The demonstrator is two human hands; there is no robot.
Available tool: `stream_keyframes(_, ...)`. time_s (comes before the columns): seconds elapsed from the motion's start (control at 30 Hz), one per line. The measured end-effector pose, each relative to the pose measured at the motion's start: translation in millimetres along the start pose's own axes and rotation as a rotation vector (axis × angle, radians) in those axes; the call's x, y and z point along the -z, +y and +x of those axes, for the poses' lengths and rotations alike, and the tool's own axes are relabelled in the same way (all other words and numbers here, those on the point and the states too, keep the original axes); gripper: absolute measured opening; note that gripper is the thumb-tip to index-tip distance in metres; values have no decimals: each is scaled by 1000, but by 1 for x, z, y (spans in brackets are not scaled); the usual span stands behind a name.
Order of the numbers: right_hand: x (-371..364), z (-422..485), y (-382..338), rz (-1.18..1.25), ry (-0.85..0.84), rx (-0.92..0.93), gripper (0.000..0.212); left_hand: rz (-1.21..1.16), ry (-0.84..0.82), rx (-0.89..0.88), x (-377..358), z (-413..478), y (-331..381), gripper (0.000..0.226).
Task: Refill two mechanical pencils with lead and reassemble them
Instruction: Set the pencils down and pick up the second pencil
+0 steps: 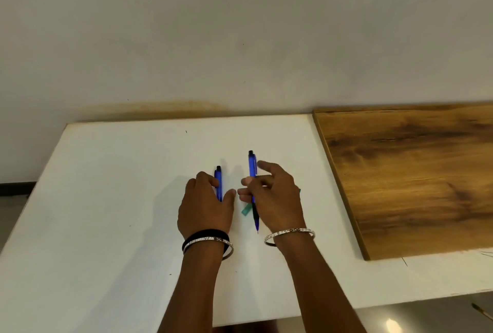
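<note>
The right pencil [252,170] is pinched by the right hand [274,199], and the left pencil [218,184] is gripped by the left hand [205,207]. Both are held left of the wooden board [413,172], as is a green lead case [246,210] on the worktop [106,199].

Near the middle of the white desk [106,199], holding one blue pencil in each hand. In the left hand [205,207], fingers curled over the left pencil [219,186], cap toward the far edge. In the right hand [277,199], pinching the right pencil [252,170], tip toward the near edge. Beneath that hand, a teal case [246,210], partly hidden. At the far right corner, a wooden board [413,172].
</note>
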State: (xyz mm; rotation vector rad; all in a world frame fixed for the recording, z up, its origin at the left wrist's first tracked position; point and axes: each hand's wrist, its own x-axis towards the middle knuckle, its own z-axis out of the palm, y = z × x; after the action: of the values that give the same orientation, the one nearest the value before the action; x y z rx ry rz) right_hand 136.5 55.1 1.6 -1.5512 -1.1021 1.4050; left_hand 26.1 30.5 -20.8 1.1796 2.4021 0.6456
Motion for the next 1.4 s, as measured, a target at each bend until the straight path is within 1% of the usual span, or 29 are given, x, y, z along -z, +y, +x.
stream_keyframes(0.1, -9, -3, 7, -200, 65, 68, 14, -8, 3, -6, -1, 1, 0, 36)
stream_keyframes(0.2, -18, -5, 10, -427, 144, 104, 19, 1, -4, 0, 1, 2, -3, 34)
stream_keyframes(0.3, -26, -8, 11, -651, 184, 118, 23, 15, -19, 27, 3, 5, -8, 31)
stream_keyframes(0.37, -29, -10, 12, -709, 197, 133, 23, 18, -34, 38, 4, 6, -11, 30)
stream_keyframes(0.53, -36, -8, 15, -762, 189, 108, 26, 52, -44, 35, 6, 5, -13, 25)
stream_keyframes(0.7, -41, -8, 16, -831, 173, 86, 27, 192, -19, 21, 9, 3, -11, 29)
stream_keyframes(0.8, -44, -7, 13, -864, 163, 75, 29, 212, -11, -7, 10, 2, -13, 33)
stream_keyframes(0.87, -46, -7, 12, -882, 152, 68, 29, 199, 28, -23, 13, 4, -14, 33)
stream_keyframes(0.97, -49, -8, 11, -905, 149, 63, 31, 131, 83, -70, 19, 6, -13, 28)
stream_keyframes(1.13, -50, -8, 9, -898, 166, 52, 32, -79, 93, -145, 23, 6, -9, 19)
stream_keyframes(1.27, -51, -9, 9, -869, 195, 54, 32, -218, 83, -138, 24, 11, -14, 19)
stream_keyframes(1.4, -46, -7, 8, -797, 218, 87, 31, -290, 43, -127, 22, 16, -21, 23)
